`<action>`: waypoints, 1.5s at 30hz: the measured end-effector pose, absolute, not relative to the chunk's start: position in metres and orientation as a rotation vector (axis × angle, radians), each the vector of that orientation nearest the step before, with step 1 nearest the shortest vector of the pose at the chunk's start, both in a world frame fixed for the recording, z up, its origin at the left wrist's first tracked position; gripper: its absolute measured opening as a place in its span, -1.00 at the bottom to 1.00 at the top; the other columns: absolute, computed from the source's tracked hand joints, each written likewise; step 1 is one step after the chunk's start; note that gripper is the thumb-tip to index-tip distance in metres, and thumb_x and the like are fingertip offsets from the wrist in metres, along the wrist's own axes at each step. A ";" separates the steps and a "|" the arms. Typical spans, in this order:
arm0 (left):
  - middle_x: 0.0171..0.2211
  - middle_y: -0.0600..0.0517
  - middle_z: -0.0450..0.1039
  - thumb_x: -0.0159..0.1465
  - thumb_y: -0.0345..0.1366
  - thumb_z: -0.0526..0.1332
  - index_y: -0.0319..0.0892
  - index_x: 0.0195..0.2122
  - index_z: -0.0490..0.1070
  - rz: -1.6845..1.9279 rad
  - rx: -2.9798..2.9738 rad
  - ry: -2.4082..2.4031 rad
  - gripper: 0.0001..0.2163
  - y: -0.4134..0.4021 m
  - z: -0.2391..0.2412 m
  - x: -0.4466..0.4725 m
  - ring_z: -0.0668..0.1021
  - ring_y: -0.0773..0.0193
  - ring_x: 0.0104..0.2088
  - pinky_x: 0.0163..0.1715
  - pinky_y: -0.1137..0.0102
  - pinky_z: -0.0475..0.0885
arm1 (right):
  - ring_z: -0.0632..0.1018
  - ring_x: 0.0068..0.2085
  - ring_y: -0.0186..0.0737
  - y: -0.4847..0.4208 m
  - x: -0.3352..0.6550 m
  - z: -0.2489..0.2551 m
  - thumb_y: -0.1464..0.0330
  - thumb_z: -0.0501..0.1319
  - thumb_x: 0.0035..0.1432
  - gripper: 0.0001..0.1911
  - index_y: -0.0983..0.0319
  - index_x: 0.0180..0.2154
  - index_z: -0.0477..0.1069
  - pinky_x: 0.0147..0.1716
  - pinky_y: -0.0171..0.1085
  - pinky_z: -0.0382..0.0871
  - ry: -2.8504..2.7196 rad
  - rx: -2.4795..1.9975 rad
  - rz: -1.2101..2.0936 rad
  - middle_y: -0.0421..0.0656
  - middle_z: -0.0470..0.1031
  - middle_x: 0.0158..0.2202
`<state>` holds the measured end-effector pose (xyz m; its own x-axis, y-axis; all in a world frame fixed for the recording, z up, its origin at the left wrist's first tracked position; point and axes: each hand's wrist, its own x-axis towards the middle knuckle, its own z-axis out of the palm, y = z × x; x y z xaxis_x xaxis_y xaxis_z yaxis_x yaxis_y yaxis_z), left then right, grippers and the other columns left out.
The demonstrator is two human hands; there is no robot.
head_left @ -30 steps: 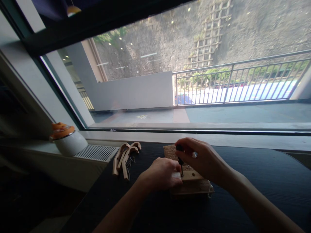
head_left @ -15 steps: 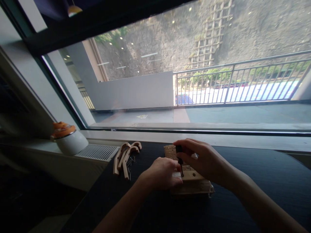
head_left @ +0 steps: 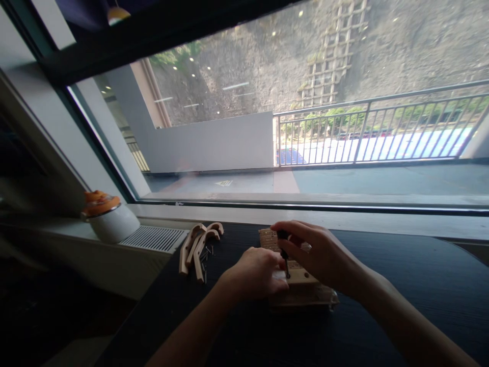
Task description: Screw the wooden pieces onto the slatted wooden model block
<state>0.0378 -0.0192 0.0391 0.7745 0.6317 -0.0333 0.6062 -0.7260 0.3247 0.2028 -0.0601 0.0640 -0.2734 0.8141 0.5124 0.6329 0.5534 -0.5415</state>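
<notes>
My right hand [head_left: 311, 247] is closed round the black handle of a screwdriver [head_left: 283, 244], which stands nearly upright. Its tip meets a hole near the left end of a pale wooden piece [head_left: 300, 276]; a second dark hole shows farther right. My left hand [head_left: 254, 275] grips that left end, fingers close to the screwdriver shaft. A pale whitish patch shows between its fingertips, too unclear to name. Under the wooden piece lies a brown block [head_left: 269, 238] with a rough top, and clear plastic wrap [head_left: 331, 299] shows at its near right corner.
Several curved wooden pieces [head_left: 196, 252] lie on the dark table [head_left: 405, 290] to the left, with loose screws [head_left: 205, 262] beside them. A white container with an orange top [head_left: 110, 219] stands on the ledge by a vent grille [head_left: 153, 238]. A large window rises behind the table.
The screwdriver and both hands stay in nearly the same place. My right fingers have shifted slightly on the handle. The view has moved by a very small amount.
</notes>
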 end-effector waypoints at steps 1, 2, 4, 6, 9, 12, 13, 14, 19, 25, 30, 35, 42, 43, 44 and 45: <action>-0.32 0.05 0.54 0.12 -0.19 0.19 -0.08 -0.25 0.49 0.108 2.656 0.955 -0.80 -0.019 0.039 0.038 0.54 0.19 -0.28 -0.32 0.45 0.32 | 0.50 -0.42 -0.33 -0.060 0.203 0.065 0.40 0.14 0.13 -0.70 0.16 -0.07 0.44 -0.42 -0.34 0.39 -2.005 -1.157 0.288 -0.16 0.55 -0.27; -0.32 0.05 0.54 0.13 -0.19 0.19 -0.08 -0.25 0.49 0.102 2.661 0.956 -0.80 -0.020 0.040 0.038 0.54 0.19 -0.29 -0.32 0.45 0.33 | 0.50 -0.43 -0.33 -0.060 0.203 0.065 0.41 0.13 0.13 -0.70 0.16 -0.07 0.44 -0.42 -0.34 0.39 -2.009 -1.146 0.281 -0.16 0.55 -0.27; -0.34 0.05 0.54 0.13 -0.19 0.19 -0.08 -0.25 0.50 0.088 2.665 0.963 -0.80 -0.020 0.041 0.038 0.53 0.19 -0.30 -0.33 0.45 0.33 | 0.50 -0.43 -0.34 -0.060 0.204 0.065 0.43 0.11 0.13 -0.67 0.17 -0.05 0.43 -0.43 -0.35 0.38 -2.025 -1.111 0.268 -0.15 0.55 -0.25; -0.35 0.05 0.53 0.13 -0.19 0.19 -0.08 -0.26 0.50 0.079 2.664 0.971 -0.80 -0.020 0.041 0.038 0.53 0.19 -0.31 -0.33 0.45 0.33 | 0.50 -0.41 -0.34 -0.061 0.205 0.066 0.44 0.07 0.15 -0.66 0.18 -0.04 0.42 -0.43 -0.35 0.38 -2.033 -1.077 0.256 -0.13 0.54 -0.21; -0.34 0.04 0.54 0.13 -0.17 0.19 -0.09 -0.26 0.49 0.076 2.662 0.966 -0.80 -0.019 0.039 0.038 0.53 0.18 -0.30 -0.31 0.45 0.33 | 0.49 -0.40 -0.34 -0.061 0.205 0.066 0.41 0.08 0.17 -0.69 0.19 -0.05 0.43 -0.42 -0.35 0.38 -2.013 -1.082 0.240 -0.14 0.54 -0.22; -0.32 0.03 0.54 0.13 -0.15 0.19 -0.09 -0.26 0.48 0.078 2.664 0.975 -0.79 -0.018 0.038 0.038 0.54 0.17 -0.28 -0.30 0.44 0.33 | 0.48 -0.44 -0.34 -0.060 0.204 0.067 0.39 0.15 0.14 -0.74 0.20 -0.11 0.44 -0.44 -0.34 0.37 -1.991 -1.143 0.261 -0.16 0.54 -0.31; -0.31 0.03 0.54 0.12 -0.15 0.20 -0.09 -0.26 0.48 0.072 2.663 0.984 -0.79 -0.018 0.038 0.038 0.54 0.16 -0.27 -0.30 0.44 0.33 | 0.48 -0.44 -0.33 -0.060 0.204 0.067 0.39 0.17 0.13 -0.76 0.21 -0.13 0.44 -0.45 -0.34 0.37 -1.982 -1.160 0.267 -0.16 0.53 -0.33; -0.31 0.03 0.54 0.11 -0.15 0.20 -0.09 -0.26 0.48 0.067 2.661 0.995 -0.78 -0.018 0.038 0.038 0.54 0.16 -0.26 -0.30 0.44 0.33 | 0.48 -0.44 -0.33 -0.059 0.204 0.067 0.38 0.18 0.12 -0.77 0.21 -0.14 0.44 -0.45 -0.34 0.37 -1.973 -1.172 0.268 -0.17 0.52 -0.35; -0.32 0.04 0.53 0.12 -0.17 0.19 -0.08 -0.26 0.49 0.055 2.658 1.024 -0.79 -0.020 0.041 0.039 0.53 0.17 -0.28 -0.33 0.45 0.33 | 0.48 -0.41 -0.34 -0.059 0.205 0.065 0.38 0.14 0.17 -0.74 0.16 -0.08 0.43 -0.42 -0.34 0.38 -2.010 -1.124 0.259 -0.14 0.50 -0.26; -0.35 0.05 0.53 0.13 -0.19 0.19 -0.07 -0.27 0.50 0.101 2.689 0.954 -0.81 -0.020 0.039 0.038 0.53 0.19 -0.31 -0.35 0.46 0.31 | 0.51 -0.28 -0.26 -0.062 0.206 0.068 0.41 0.04 0.22 -0.68 0.19 -0.02 0.40 -0.32 -0.30 0.41 -2.040 -1.028 0.328 -0.08 0.52 -0.16; -0.36 0.04 0.53 0.11 -0.17 0.19 -0.09 -0.29 0.50 0.078 2.685 1.005 -0.81 -0.020 0.040 0.039 0.53 0.18 -0.34 -0.39 0.46 0.30 | 0.49 -0.41 -0.30 -0.062 0.204 0.070 0.39 0.18 0.11 -0.80 0.21 -0.18 0.43 -0.42 -0.32 0.41 -1.981 -1.152 0.355 -0.16 0.52 -0.34; -0.34 0.04 0.53 0.11 -0.16 0.20 -0.08 -0.27 0.48 0.079 2.665 0.993 -0.79 -0.019 0.039 0.039 0.54 0.17 -0.30 -0.36 0.45 0.30 | 0.46 -0.47 -0.33 -0.062 0.205 0.067 0.38 0.18 0.11 -0.84 0.19 -0.21 0.39 -0.49 -0.35 0.37 -1.940 -1.202 0.315 -0.21 0.48 -0.43; -0.35 0.05 0.53 0.11 -0.17 0.20 -0.09 -0.27 0.48 0.105 2.660 0.983 -0.80 -0.019 0.038 0.037 0.54 0.18 -0.32 -0.37 0.45 0.30 | 0.49 -0.32 -0.31 -0.063 0.208 0.070 0.42 0.03 0.23 -0.70 0.20 -0.03 0.39 -0.38 -0.34 0.37 -2.062 -1.081 0.342 -0.12 0.49 -0.18; -0.36 0.05 0.53 0.12 -0.17 0.20 -0.09 -0.28 0.48 0.101 2.664 0.981 -0.80 -0.019 0.038 0.037 0.53 0.18 -0.32 -0.37 0.45 0.30 | 0.49 -0.29 -0.30 -0.063 0.208 0.070 0.43 0.02 0.24 -0.68 0.20 -0.01 0.37 -0.36 -0.34 0.37 -2.072 -1.071 0.337 -0.12 0.49 -0.17; -0.37 0.05 0.53 0.12 -0.17 0.19 -0.08 -0.28 0.49 0.100 2.668 0.976 -0.80 -0.019 0.038 0.038 0.53 0.19 -0.33 -0.38 0.46 0.30 | 0.49 -0.28 -0.30 -0.063 0.209 0.069 0.44 0.02 0.24 -0.67 0.19 0.00 0.37 -0.35 -0.34 0.36 -2.077 -1.065 0.324 -0.12 0.49 -0.17; -0.38 0.05 0.53 0.12 -0.17 0.19 -0.08 -0.28 0.49 0.101 2.672 0.972 -0.81 -0.019 0.038 0.038 0.53 0.19 -0.34 -0.39 0.46 0.30 | 0.49 -0.28 -0.31 -0.062 0.209 0.069 0.44 0.02 0.24 -0.67 0.19 0.01 0.37 -0.35 -0.34 0.36 -2.078 -1.066 0.312 -0.13 0.49 -0.17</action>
<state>0.0376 -0.0191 0.0384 0.7691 0.6382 -0.0350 0.6176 -0.7278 0.2982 0.2086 -0.0623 0.0688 -0.3579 0.7747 0.5214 0.5872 0.6209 -0.5194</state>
